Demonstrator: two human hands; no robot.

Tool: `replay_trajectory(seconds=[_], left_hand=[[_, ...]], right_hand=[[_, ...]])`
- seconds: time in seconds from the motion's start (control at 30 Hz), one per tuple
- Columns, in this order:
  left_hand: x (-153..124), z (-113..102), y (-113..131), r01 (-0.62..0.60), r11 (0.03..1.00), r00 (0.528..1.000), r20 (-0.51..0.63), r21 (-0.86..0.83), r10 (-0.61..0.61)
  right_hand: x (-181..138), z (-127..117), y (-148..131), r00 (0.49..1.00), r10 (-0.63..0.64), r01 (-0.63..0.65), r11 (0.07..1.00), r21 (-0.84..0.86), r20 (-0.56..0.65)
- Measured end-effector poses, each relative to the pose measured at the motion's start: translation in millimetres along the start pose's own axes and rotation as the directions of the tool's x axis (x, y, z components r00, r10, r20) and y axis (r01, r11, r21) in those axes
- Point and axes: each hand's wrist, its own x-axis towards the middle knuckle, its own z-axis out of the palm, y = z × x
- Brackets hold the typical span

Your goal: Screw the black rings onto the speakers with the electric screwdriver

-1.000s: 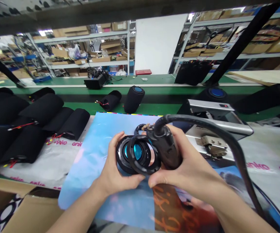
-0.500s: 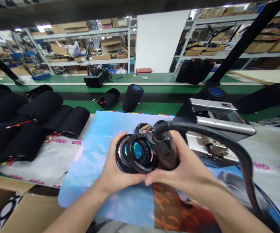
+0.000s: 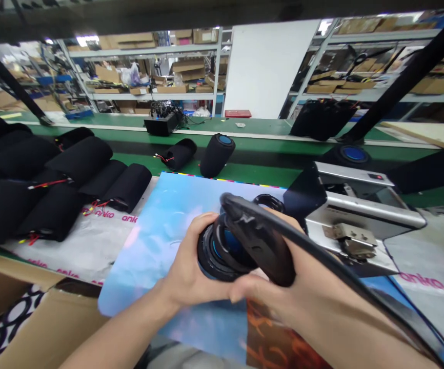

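My left hand (image 3: 191,264) is curled around the side of a black round speaker (image 3: 218,256), whose upper end faces me. A black ring lies across that end, with some blue showing inside. My right hand (image 3: 287,287) is wrapped around a dark corded hand tool (image 3: 264,246), shaped like an electric screwdriver. The tool leans over the speaker and covers its right part; its working tip is hidden. Its thick black cable (image 3: 322,248) runs down over my right forearm. Both thumbs come close together at the speaker's near side. Beyond the tool lies a loose black ring (image 3: 270,201).
A blue printed sheet (image 3: 141,261) covers the bench beneath my hands. Several black cloth-covered cylinders (image 3: 79,159) with wires lie left. A silver machine (image 3: 368,200) stands right. Beyond are a black speaker (image 3: 217,155) and a green conveyor (image 3: 148,154). An open carton (image 3: 56,323) sits front left.
The tool has tilted, its cable end swinging left over the speaker and hiding more of the blue centre. The cable now lies straighter along my right arm. The view has shifted slightly.
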Motion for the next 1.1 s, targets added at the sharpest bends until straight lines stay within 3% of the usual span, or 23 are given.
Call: replay_trajectory(seconds=[0.1,0.17,0.33,0.43,0.67,0.77,0.87,0.97,1.1], left_hand=[[1,1,0,-0.049,0.998,0.999,0.015,-0.027,0.049],[4,0,2,-0.08,0.996,0.997,0.019,-0.047,0.081],[9,-2,7,0.026,0.997,1.0,0.006,-0.077,-0.026],[7,-2,6,0.047,0.998,0.999,0.009,-0.037,-0.047],[7,-3,-3,-0.139,0.99,0.989,0.055,0.01,0.138],[12,-6,-2,-0.137,0.991,0.986,0.097,0.007,0.136],[13,-9,0,-0.123,0.992,0.983,0.138,-0.01,0.123],[9,-12,-2,-0.101,0.995,0.986,0.132,-0.012,0.102],[5,-12,-2,-0.075,0.996,0.994,0.078,0.049,0.071]], right_hand=[[3,-9,12,0.992,-0.077,0.077,0.997,0.013,0.103],[8,-11,17,0.988,-0.113,0.111,0.994,0.022,0.107],[8,-4,3,0.996,0.088,-0.084,0.982,0.167,-0.017],[3,1,-5,0.991,0.098,-0.083,0.984,0.159,-0.086],[10,-3,5,0.969,0.1,-0.054,0.979,0.197,-0.227],[15,-9,6,0.977,0.096,-0.052,0.973,0.223,-0.192],[21,-18,2,0.995,0.055,-0.034,0.969,0.244,-0.079],[28,-27,-8,0.994,-0.098,0.089,0.982,0.164,0.051],[35,-31,-36,0.938,-0.307,0.31,0.951,0.01,0.16]])
